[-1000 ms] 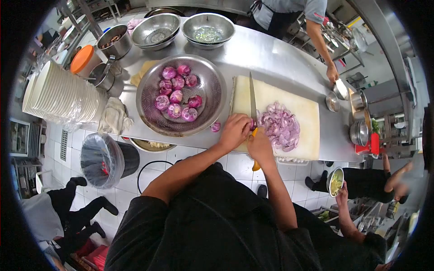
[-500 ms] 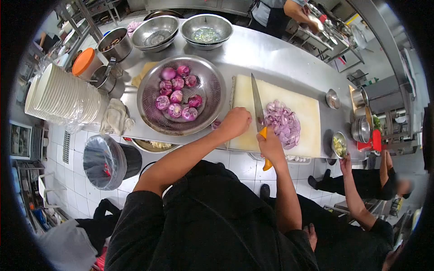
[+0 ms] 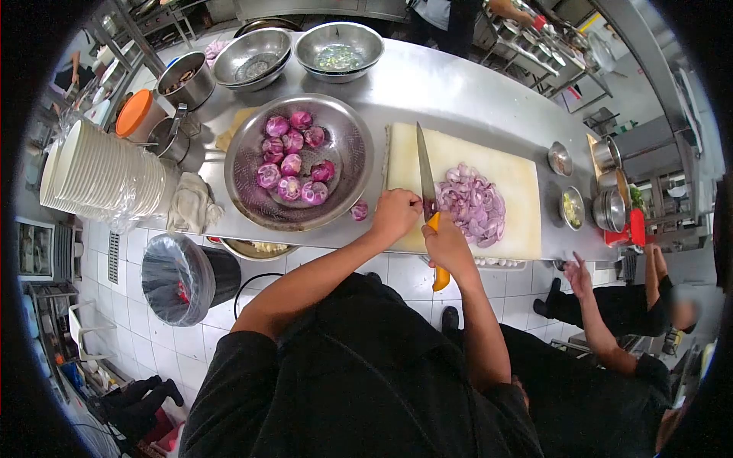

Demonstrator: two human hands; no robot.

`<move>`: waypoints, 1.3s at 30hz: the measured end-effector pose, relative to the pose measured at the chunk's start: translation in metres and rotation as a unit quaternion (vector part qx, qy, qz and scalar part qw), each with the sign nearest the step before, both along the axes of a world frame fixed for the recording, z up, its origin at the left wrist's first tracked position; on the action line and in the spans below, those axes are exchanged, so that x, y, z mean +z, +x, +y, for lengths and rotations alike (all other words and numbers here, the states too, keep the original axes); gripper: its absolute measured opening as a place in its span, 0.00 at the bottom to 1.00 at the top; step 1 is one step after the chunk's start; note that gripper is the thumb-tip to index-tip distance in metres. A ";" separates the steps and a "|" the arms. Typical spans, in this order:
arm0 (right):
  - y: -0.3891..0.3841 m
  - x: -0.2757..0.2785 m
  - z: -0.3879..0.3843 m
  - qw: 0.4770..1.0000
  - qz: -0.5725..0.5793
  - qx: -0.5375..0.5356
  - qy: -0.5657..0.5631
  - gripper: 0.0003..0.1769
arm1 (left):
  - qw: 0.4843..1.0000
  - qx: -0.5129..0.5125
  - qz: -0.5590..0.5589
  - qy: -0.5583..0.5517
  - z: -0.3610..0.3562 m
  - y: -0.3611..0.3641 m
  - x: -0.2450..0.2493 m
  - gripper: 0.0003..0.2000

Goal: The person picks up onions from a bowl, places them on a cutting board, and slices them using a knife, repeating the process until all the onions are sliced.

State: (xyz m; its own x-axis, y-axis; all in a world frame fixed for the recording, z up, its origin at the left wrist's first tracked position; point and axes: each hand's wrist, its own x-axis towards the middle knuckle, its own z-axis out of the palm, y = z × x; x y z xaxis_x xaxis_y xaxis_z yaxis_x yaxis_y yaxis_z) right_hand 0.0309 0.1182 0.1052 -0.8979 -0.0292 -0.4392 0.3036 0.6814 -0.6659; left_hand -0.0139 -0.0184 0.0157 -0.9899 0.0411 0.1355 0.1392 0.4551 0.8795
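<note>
My right hand (image 3: 448,243) grips the yellow handle of a kitchen knife (image 3: 424,164), its blade pointing away over a white cutting board (image 3: 508,156). Right of the blade lies a heap of sliced purple onion (image 3: 472,204). Closed, with fingertips pinched beside the heel of the blade, my left hand (image 3: 397,214) is at the board's near left part. Whatever those fingers hold is hidden. A single purple onion (image 3: 359,210) sits between that hand and a large perforated metal bowl (image 3: 351,179), in which several peeled purple onions (image 3: 291,164) rest.
Metal bowls (image 3: 340,47) and a pot (image 3: 187,80) stand at the back left. Stacked white containers (image 3: 99,172) and a cloth (image 3: 192,202) are at left, above a lined bin (image 3: 177,278). A small bowl (image 3: 571,208) is at right, near a co-worker's hand (image 3: 578,276).
My left hand has moved in to the knife's blade. The knife has shifted slightly. At right, the co-worker's hand has let go of the small bowl, now on the table, and drawn back.
</note>
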 end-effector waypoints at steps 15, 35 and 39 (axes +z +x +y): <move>-0.001 0.013 -0.003 1.000 -0.017 -0.003 0.005 0.15 | 0.999 0.014 -0.033 0.039 -0.001 0.003 -0.003 0.09; -0.002 0.021 -0.009 1.000 -0.015 0.004 0.015 0.15 | 0.997 0.009 -0.058 0.049 -0.003 0.001 -0.003 0.08; -0.002 -0.061 -0.001 0.983 0.143 0.053 0.099 0.18 | 0.992 0.001 -0.082 0.098 -0.004 0.002 0.002 0.08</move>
State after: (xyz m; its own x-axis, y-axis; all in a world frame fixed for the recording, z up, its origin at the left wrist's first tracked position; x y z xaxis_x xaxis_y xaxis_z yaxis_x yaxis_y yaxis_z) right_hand 0.0292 0.1169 0.0441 -0.9822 -0.0688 -0.1748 0.0428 0.8242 -0.5647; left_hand -0.0116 -0.0225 0.0180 -0.9993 0.0287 -0.0230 -0.0143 0.2733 0.9618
